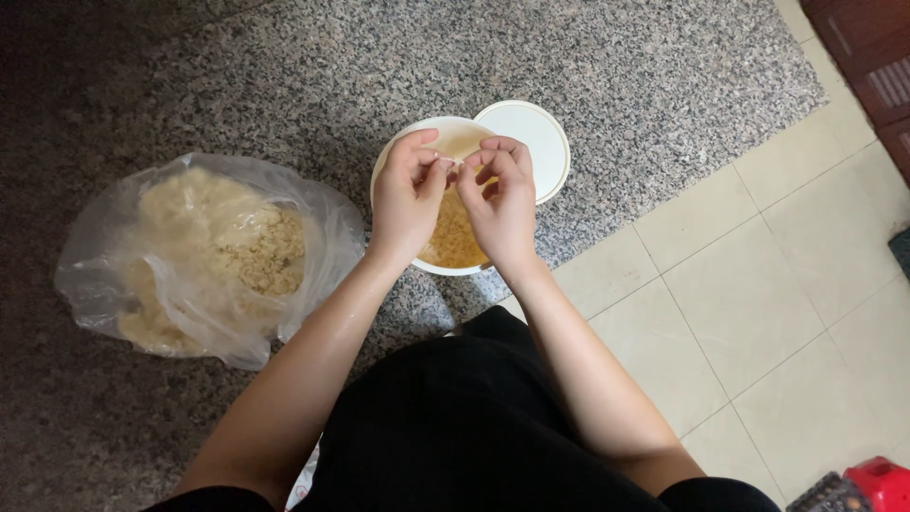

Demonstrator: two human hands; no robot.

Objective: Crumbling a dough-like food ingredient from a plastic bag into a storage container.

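At the centre of the frame my left hand (406, 199) and right hand (500, 204) pinch a small pale piece, probably a clove, over the white bowl (445, 133) of yellow bits. I'd peel slowly, fingertips close, letting scraps drop inside. The plastic bag (204, 256) lies at left.

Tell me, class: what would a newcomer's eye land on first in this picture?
First, the left hand and right hand, fingertips pinched together over a white bowl of yellow grains at the centre. Next, the clear plastic bag of pale crumbly food on the speckled granite floor, left of the bowl.
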